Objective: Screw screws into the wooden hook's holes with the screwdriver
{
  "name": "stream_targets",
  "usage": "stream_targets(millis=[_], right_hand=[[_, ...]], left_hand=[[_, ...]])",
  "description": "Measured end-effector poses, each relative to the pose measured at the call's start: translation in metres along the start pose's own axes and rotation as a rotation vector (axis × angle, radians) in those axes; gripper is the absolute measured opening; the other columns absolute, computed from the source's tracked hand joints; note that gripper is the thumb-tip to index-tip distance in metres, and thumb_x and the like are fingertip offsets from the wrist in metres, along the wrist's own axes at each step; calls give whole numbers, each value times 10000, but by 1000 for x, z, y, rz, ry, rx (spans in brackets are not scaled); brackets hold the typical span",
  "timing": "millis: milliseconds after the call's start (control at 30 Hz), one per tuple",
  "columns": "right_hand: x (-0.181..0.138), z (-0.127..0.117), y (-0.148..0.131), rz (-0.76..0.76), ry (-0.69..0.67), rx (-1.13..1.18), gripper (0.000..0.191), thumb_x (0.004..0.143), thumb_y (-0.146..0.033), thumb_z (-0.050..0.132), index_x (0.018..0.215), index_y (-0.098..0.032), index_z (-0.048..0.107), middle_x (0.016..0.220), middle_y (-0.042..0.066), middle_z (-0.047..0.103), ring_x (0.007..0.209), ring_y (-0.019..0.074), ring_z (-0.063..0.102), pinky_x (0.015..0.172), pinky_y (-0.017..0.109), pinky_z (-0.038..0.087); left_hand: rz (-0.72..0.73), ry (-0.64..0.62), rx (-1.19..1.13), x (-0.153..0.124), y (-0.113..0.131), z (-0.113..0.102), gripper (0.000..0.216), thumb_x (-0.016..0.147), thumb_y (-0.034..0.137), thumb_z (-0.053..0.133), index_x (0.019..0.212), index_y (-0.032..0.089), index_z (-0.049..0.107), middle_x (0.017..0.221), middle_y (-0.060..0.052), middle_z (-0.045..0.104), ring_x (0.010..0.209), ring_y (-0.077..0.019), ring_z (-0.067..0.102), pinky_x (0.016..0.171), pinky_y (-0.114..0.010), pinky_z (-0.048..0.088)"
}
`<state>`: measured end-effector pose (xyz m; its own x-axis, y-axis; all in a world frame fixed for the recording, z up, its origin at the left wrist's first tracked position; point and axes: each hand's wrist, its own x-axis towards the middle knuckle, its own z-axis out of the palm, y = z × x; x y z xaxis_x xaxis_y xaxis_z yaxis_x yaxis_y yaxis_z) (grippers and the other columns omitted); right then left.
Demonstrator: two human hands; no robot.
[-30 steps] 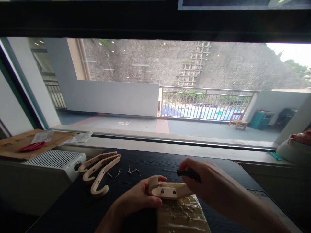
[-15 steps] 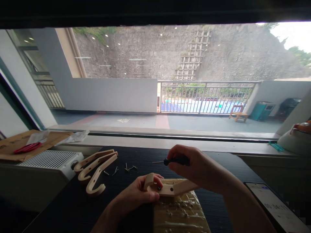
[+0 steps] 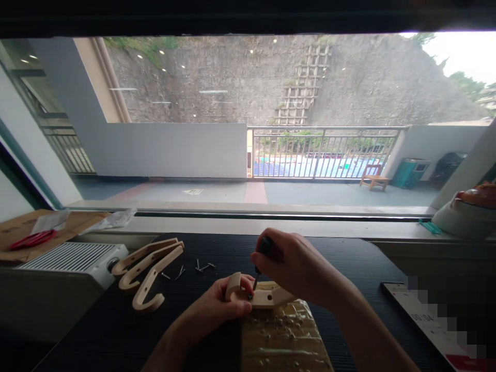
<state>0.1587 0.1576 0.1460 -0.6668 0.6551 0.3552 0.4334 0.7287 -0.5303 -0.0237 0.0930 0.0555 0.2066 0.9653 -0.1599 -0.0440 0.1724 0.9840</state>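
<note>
My left hand [image 3: 227,302] is closed around the curled end of a pale wooden hook [image 3: 260,299], which rests on a taped brown block [image 3: 284,343]. In my right hand [image 3: 289,261] is a screwdriver [image 3: 265,249] with a dark handle, tilted steeply downward. Its tip meets the hook at a small screw [image 3: 250,296] beside my left fingers; whether it sits in the screw head I cannot tell. A dark hole shows in the hook to the right of the screw. Several small bits or screw heads dot the top of the block.
To the left on the black table [image 3: 201,330] lie three more wooden hooks [image 3: 155,279], with several loose screws [image 3: 203,267] beside them. A phone [image 3: 420,323] lies at the right edge. Behind are a white radiator [image 3: 73,261], red scissors [image 3: 33,239] and a windowsill [image 3: 271,226].
My right hand has moved left and turned the screwdriver from level to pointing down, its tip now at the hook. My left hand keeps its hold. The view has shifted slightly.
</note>
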Motion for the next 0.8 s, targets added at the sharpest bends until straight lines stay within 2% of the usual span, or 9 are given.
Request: stream_targets(millis=[100, 233, 600, 800], right_hand=[[1, 4, -1, -10, -15, -16, 158, 811, -366, 512, 763, -217, 534, 577, -52, 515, 516, 75, 394, 474, 216, 255], [2, 9, 1, -19, -26, -31, 161, 808, -365, 512, 778, -211, 548, 596, -41, 526, 526, 78, 400, 480, 219, 260], [1, 9, -1, -24, -49, -14, 158, 808, -345, 524, 850, -195, 552, 654, -16, 538, 574, 94, 442, 520, 228, 297], [3, 10, -3, -56, -75, 45, 153, 808, -318, 537, 895, -193, 533, 694, -12, 551, 598, 96, 461, 536, 226, 316]], left_hand=[[-45, 44, -26, 0, -1, 2, 270, 630, 216, 734, 864, 172, 605, 928, 5, 571, 830, -145, 493, 787, -257, 349], [-23, 21, -53, 1, -3, 2, 248, 639, 221, 736, 838, 159, 603, 769, 35, 547, 717, -106, 459, 704, -224, 341], [-3, 43, -18, 1, -4, 2, 299, 611, 304, 746, 829, 150, 611, 773, 6, 589, 728, -146, 505, 719, -265, 361], [-9, 43, -8, 1, -4, 3, 258, 634, 261, 727, 827, 147, 600, 745, 19, 550, 694, -120, 466, 697, -246, 355]])
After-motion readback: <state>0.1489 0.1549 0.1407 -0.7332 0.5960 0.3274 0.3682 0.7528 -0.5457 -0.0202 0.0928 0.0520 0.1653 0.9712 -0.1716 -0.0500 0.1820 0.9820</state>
